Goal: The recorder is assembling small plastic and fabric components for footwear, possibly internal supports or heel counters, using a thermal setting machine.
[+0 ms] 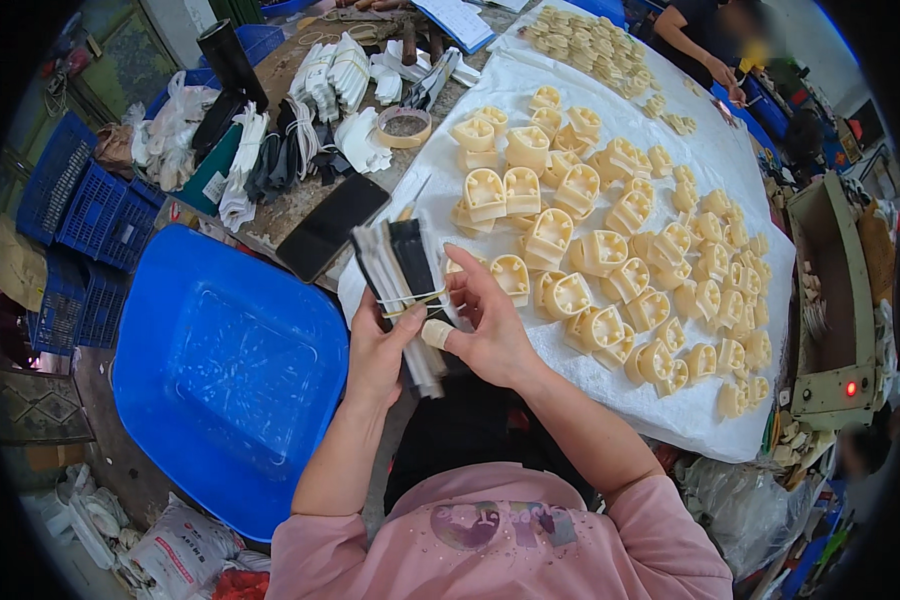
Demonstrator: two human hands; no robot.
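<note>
In front of my body, a bundle of white and black strips (380, 262) is held upright and slightly tilted, with rubber bands around its middle. My left hand (382, 345) grips the bundle from the left, thumb across its front near the bands. My right hand (495, 325) closes on its right side, fingers curled at the black strips and the bands. A pale wrap (437, 334) covers the tip of my right thumb. Just right of my right hand, cream-coloured moulded pieces (510, 277) with rounded ends lie on a white cloth (470, 390).
A large blue tub (235, 360) stands at my left. Beyond it lie a black phone (332, 227), a tape roll (403, 128) and more strip bundles (335, 75). Blue crates (105, 215) are stacked far left. Another person's arm (692, 50) reaches in at the far right.
</note>
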